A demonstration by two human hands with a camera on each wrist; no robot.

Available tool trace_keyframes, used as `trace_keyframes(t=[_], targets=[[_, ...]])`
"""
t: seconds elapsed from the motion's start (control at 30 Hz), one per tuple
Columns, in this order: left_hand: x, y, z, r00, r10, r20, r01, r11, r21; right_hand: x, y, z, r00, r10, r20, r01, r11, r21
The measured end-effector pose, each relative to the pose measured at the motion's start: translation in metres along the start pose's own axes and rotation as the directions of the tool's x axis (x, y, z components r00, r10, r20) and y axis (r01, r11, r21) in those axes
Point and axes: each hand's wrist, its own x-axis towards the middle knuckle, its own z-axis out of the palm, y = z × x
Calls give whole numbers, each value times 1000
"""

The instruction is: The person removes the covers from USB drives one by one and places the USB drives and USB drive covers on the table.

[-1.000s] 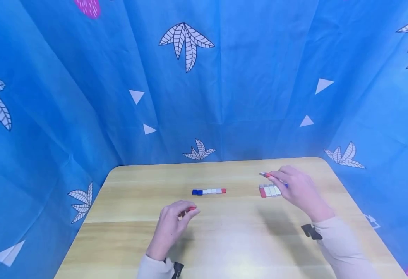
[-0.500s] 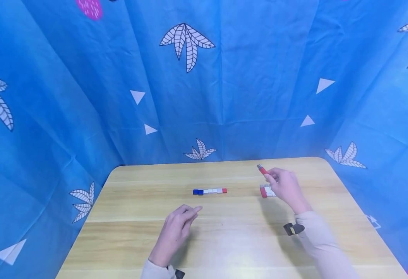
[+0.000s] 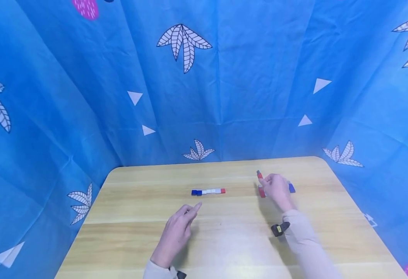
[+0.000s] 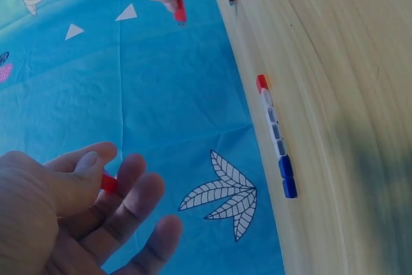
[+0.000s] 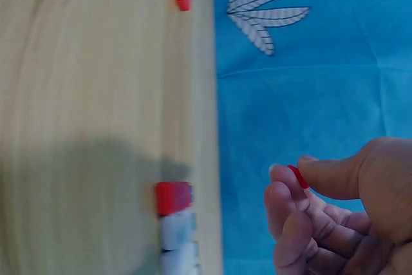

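Note:
My right hand (image 3: pixel 277 192) pinches a red USB stick (image 3: pixel 260 176) between thumb and fingertips, its metal plug pointing toward the back. This hand hovers over a side-by-side row of USB sticks, where a red stick (image 3: pixel 261 192) and a blue stick (image 3: pixel 292 188) show at the ends. In the right wrist view, white sticks (image 5: pixel 176 231) follow the red one. My left hand (image 3: pixel 177 230) is raised over the front of the table. Between its thumb and index finger it pinches a small red cap (image 4: pixel 109 183), hidden in the head view.
A line of small caps (image 3: pixel 209 191) lies on the wooden table (image 3: pixel 138 201), left of the sticks: blue at the left, white in the middle, red at the right. A blue patterned curtain (image 3: pixel 246 97) hangs close behind the table's back edge.
My right hand has moved left and toward the row of sticks, and the red stick has swung from sideways to pointing backward. My left hand has turned, hiding the red cap from the head view.

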Motion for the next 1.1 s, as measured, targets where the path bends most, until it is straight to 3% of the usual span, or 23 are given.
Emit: trace_keyframes(t=[0.4, 0.63, 0.9, 1.1], targets=[[-1, 2, 1, 999, -46, -28, 45, 998, -39, 2, 11, 27, 991, 130, 39, -130, 992, -10], [0, 3, 2, 998, -61, -26, 60, 997, -46, -2, 10, 38, 966, 226, 129, -233, 971, 47], [2, 4, 0, 996, -70, -59, 67, 997, -42, -6, 13, 38, 966, 230, 119, -229, 973, -22], [6, 4, 1, 995, -85, -50, 83, 996, -34, -5, 15, 36, 963, 234, 135, -229, 972, -54]])
